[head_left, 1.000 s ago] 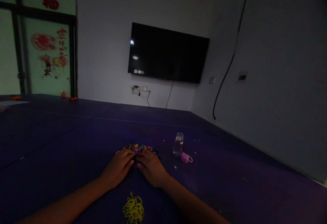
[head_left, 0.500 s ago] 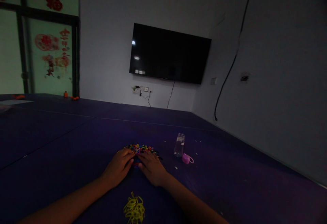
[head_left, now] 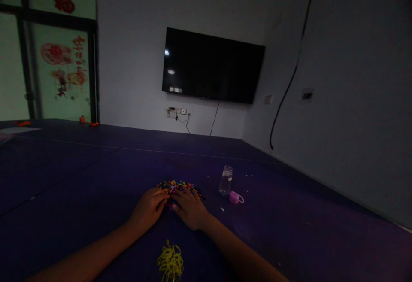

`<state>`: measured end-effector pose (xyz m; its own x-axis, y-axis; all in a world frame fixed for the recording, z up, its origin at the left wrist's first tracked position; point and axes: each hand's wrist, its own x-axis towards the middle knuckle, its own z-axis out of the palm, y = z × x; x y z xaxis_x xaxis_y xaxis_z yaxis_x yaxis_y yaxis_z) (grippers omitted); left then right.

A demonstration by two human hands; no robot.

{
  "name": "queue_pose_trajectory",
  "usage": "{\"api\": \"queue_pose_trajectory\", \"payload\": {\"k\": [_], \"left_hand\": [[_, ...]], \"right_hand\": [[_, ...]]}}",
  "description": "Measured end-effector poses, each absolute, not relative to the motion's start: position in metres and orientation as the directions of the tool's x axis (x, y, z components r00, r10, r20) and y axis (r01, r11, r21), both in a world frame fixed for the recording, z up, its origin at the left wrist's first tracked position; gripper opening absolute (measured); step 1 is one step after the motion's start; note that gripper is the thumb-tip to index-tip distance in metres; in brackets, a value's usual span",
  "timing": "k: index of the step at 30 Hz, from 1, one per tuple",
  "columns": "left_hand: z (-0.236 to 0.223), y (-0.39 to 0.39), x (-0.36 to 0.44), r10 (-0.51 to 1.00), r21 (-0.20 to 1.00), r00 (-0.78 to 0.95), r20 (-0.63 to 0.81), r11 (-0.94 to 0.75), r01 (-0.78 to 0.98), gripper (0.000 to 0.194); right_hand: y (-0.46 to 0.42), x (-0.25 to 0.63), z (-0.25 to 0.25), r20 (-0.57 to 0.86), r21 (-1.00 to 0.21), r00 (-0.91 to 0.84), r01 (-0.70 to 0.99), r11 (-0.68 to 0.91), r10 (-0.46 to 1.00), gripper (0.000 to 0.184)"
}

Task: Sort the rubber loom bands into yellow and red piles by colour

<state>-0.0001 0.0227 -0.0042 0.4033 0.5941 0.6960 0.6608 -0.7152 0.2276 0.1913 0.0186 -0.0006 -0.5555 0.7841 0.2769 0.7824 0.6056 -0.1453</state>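
Note:
A heap of small multicoloured elastic loops (head_left: 175, 185), like rubber bands, lies on the purple surface in front of me. My left hand (head_left: 149, 207) is at the heap's near left edge, its fingers bent and pressed together; whatever lies between the fingertips is hidden. My right hand (head_left: 190, 209) rests on the right part of the heap with its fingers stretched out and slightly apart. Between my forearms, closer to me, sits a separate pile of yellow loops (head_left: 170, 261), touched by neither hand.
Right of the heap stand a clear bottle (head_left: 225, 182) and, beside it, a pink lid with a ring (head_left: 235, 197). White scraps (head_left: 222, 209) dot the purple tabletop (head_left: 96, 179). Orange objects (head_left: 83, 119) lie at the far left. A television (head_left: 214, 65) hangs on the wall.
My left fingers have drawn closer together at the heap. The right hand's fingers have spread a little over the loops. The yellow pile stays put.

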Motion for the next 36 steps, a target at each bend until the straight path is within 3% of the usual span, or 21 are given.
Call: {"api": "queue_pose_trajectory", "payload": {"k": [16,29,36], "left_hand": [[0.003,0.017,0.002,0.647,0.292,0.409,0.644,-0.701,0.65,0.022],[-0.003,0.021,0.002,0.581,0.256,0.482,0.656,-0.771,0.582,0.022],[-0.007,0.025,0.0,0.573,0.263,0.427,0.699,-0.762,0.592,0.021]], "right_hand": [[0.014,0.193,0.007,0.417,-0.161,-0.578,0.712,0.683,0.701,0.029],[0.009,0.191,0.01,0.415,-0.138,-0.648,0.649,0.748,0.638,0.035],[0.007,0.191,0.011,0.425,-0.119,-0.665,0.631,0.767,0.614,0.036]]}}
